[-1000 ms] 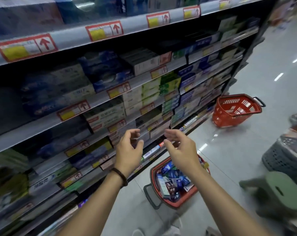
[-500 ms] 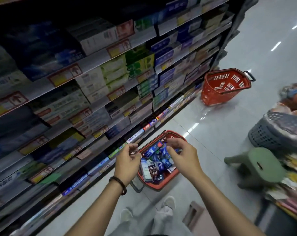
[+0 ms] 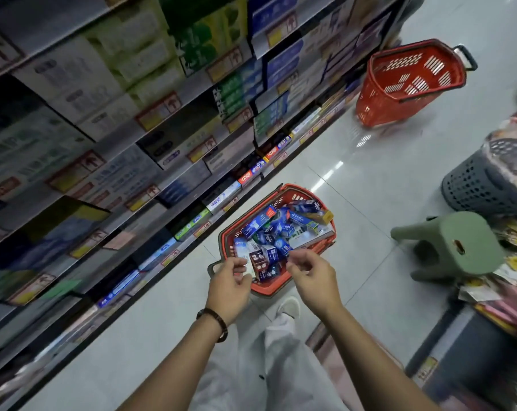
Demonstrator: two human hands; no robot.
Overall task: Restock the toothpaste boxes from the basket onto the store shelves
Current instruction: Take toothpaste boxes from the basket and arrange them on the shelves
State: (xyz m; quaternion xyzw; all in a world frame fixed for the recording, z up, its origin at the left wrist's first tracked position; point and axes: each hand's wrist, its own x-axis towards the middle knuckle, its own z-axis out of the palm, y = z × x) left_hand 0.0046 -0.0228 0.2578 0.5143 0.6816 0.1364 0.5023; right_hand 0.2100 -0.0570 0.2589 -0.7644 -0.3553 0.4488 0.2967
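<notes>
A red basket point(image 3: 284, 191) stands on the floor by the shelf foot, filled with several toothpaste boxes point(image 3: 276, 232), mostly blue, one dark red. My left hand point(image 3: 229, 284) hovers above the basket's near left rim, fingers loosely curled, holding nothing. My right hand point(image 3: 312, 275) hovers above the near right rim, fingers also loosely curled and empty. The store shelves point(image 3: 138, 137) run along the left, stocked with rows of toothpaste boxes behind price tags.
A second red basket point(image 3: 411, 81) stands farther down the aisle, with nothing visible inside. A green stool point(image 3: 456, 244) and a grey perforated bin point(image 3: 482, 185) stand at the right, with piled goods beyond. My legs and shoes are below the basket.
My head has tilted down from the shelves toward the floor. Both hands have dropped from shelf height to just above the near rim of the filled basket.
</notes>
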